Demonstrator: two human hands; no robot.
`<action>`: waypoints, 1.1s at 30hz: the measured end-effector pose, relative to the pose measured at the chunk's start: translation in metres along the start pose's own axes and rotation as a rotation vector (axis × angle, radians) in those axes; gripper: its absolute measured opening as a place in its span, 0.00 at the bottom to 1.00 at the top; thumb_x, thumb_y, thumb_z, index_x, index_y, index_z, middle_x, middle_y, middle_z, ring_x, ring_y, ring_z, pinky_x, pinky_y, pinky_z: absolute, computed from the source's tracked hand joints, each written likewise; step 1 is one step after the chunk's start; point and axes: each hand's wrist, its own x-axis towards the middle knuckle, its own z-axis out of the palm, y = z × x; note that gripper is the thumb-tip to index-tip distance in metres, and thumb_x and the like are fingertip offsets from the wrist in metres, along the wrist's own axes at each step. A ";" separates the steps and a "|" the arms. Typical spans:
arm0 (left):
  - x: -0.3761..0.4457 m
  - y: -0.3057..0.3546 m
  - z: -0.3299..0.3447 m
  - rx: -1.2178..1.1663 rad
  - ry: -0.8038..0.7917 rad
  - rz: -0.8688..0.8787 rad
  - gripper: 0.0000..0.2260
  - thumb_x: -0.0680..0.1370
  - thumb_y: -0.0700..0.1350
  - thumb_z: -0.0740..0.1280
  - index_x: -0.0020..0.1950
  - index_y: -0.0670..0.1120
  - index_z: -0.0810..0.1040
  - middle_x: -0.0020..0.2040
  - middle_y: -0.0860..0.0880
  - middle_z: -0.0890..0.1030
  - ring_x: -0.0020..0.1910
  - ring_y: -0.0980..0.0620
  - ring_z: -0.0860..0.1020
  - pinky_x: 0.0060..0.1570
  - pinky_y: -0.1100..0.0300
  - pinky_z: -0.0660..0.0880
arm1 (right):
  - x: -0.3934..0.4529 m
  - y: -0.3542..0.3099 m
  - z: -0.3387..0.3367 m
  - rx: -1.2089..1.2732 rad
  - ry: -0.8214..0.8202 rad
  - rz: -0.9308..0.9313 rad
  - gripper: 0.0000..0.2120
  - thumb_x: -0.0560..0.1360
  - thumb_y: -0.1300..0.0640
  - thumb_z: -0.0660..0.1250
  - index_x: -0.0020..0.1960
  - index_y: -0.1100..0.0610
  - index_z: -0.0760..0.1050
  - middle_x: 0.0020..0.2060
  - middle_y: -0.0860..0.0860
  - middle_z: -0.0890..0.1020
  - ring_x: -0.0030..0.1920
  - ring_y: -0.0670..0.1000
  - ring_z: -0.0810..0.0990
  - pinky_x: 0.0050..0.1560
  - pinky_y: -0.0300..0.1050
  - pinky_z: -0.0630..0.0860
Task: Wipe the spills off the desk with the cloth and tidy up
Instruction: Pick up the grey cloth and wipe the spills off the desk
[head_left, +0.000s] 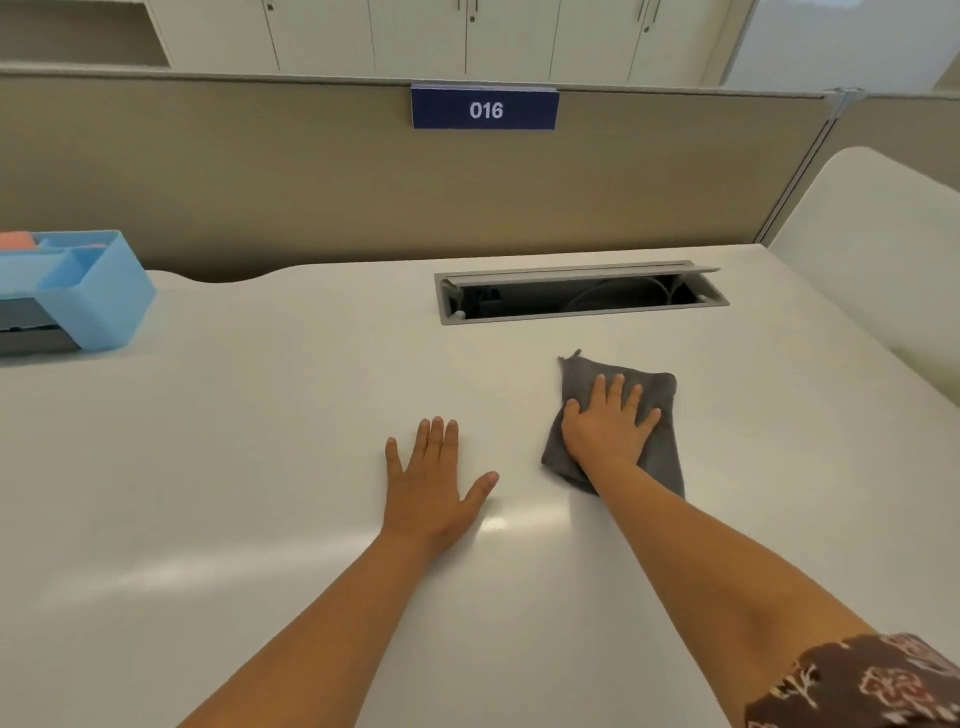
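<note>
Blue sign (484, 109) marked "016"

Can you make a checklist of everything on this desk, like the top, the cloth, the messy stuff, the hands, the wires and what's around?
Surface: white desk, glossy; no spill clearly visible.
Job's things: grey cloth, folded, flat on the desk.
Clutter: blue organizer at the far left edge.
Grippers: right hand spread flat, pressing the cloth; left hand flat on bare desk, empty.
Cables: a cable coiled inside the open cable hatch.
Surroundings: beige partition with sign 016; white cabinets behind.
</note>
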 end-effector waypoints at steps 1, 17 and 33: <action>0.002 0.000 0.000 0.003 0.003 -0.008 0.36 0.75 0.66 0.46 0.76 0.47 0.41 0.78 0.50 0.44 0.76 0.54 0.39 0.71 0.45 0.32 | 0.010 -0.005 -0.001 -0.003 0.000 -0.011 0.30 0.79 0.45 0.47 0.77 0.54 0.46 0.78 0.54 0.47 0.77 0.58 0.43 0.73 0.65 0.38; -0.025 -0.078 -0.018 -0.003 0.100 -0.187 0.34 0.76 0.64 0.47 0.76 0.48 0.41 0.78 0.50 0.43 0.76 0.55 0.40 0.71 0.48 0.34 | 0.000 -0.163 0.039 -0.099 -0.140 -0.733 0.29 0.79 0.44 0.47 0.77 0.51 0.47 0.78 0.51 0.48 0.77 0.55 0.44 0.74 0.60 0.40; -0.098 -0.089 -0.036 -0.007 0.030 0.014 0.33 0.77 0.62 0.46 0.75 0.46 0.39 0.78 0.49 0.41 0.76 0.54 0.38 0.71 0.48 0.32 | -0.148 -0.004 0.013 -0.005 -0.047 -0.214 0.27 0.80 0.46 0.48 0.77 0.49 0.49 0.78 0.48 0.49 0.77 0.51 0.45 0.75 0.58 0.43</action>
